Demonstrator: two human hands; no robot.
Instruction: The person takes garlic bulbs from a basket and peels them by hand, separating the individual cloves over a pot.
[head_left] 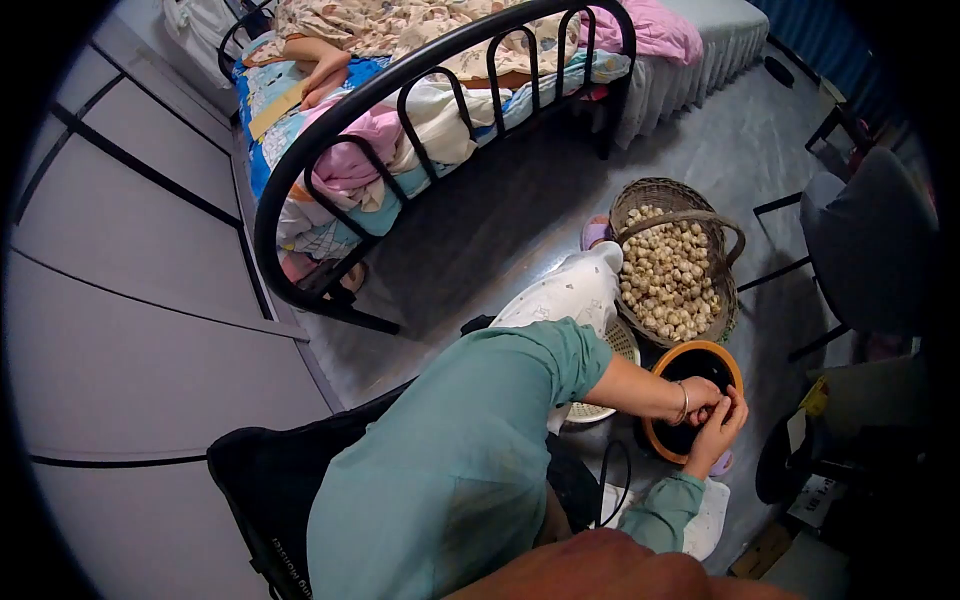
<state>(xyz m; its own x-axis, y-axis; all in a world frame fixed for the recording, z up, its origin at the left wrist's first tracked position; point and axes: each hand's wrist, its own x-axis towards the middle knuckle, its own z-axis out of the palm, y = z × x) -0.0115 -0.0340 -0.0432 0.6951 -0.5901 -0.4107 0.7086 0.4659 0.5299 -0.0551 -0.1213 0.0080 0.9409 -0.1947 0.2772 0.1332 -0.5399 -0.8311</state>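
Note:
My left hand (700, 396), with a bracelet at the wrist, is closed over a dark bucket (738, 372) with an orange rim. Touching it, my right hand (718, 430) has its fingers pinched together. Whatever is between the fingertips is too small and hidden to make out. Just beyond the bucket, a wicker basket (735, 240) holds several pale bulbs (670, 270) that look like garlic. A light, perforated basket (625, 345) stands partly hidden under my left forearm.
A black metal bed frame (270, 210) stands at the upper left, with a person's arm (318, 65) resting on the bedding. A dark chair (870, 240) is at the right. Purple footwear (596, 231) shows beside the wicker basket. Pale cabinet panels (130, 350) line the left.

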